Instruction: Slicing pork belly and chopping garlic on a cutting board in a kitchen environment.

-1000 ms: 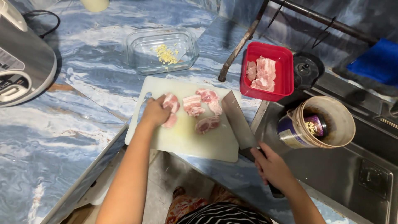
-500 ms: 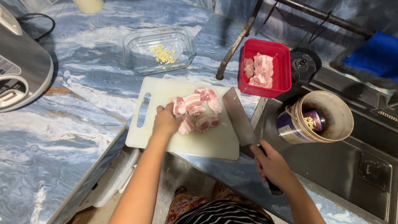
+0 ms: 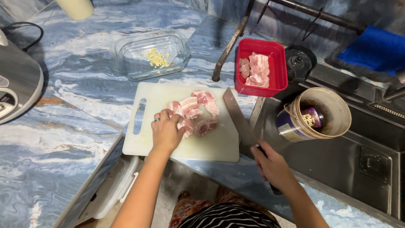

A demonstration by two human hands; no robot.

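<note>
Left hand [image 3: 166,131] presses together on the raw pork pieces [image 3: 195,113] to steady them, while the right hand [image 3: 272,165], its grip clamped on the cleaver [image 3: 237,118], rests the blade beside them on the white cutting board [image 3: 168,143]

Location: a home kitchen. Indicators: a blue marbled surface [image 3: 84,88] carrying a white cutting board [image 3: 168,143] with raw meat pieces [image 3: 196,112], a cleaver [image 3: 238,120], and a glass dish [image 3: 149,52]. A steel sink [image 3: 358,160] adjoins the surface, and a rice cooker [image 3: 17,84] stands at left.

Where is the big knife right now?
In the head view, the cleaver lies along the right edge of the white cutting board, its handle under the right hand, beside the pork pieces.
</note>
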